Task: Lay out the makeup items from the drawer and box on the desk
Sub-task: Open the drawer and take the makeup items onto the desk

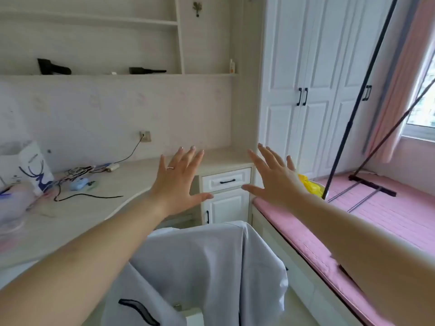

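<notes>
Both my arms are stretched forward with the fingers spread and nothing held. My left hand, with a ring on it, hovers over the right end of the pale wooden desk. My right hand hangs in the air beside it, in front of the wardrobe's edge. Between and just beyond the hands is a white drawer with a black handle, closed, under the desk's right end. No makeup items or box can be made out.
A chair draped with a white cloth stands right below my arms. On the desk's left lie tangled cables, a white paper bag and blurred pinkish things. A pink mattress, yellow bag, black stand poles and white wardrobe fill the right.
</notes>
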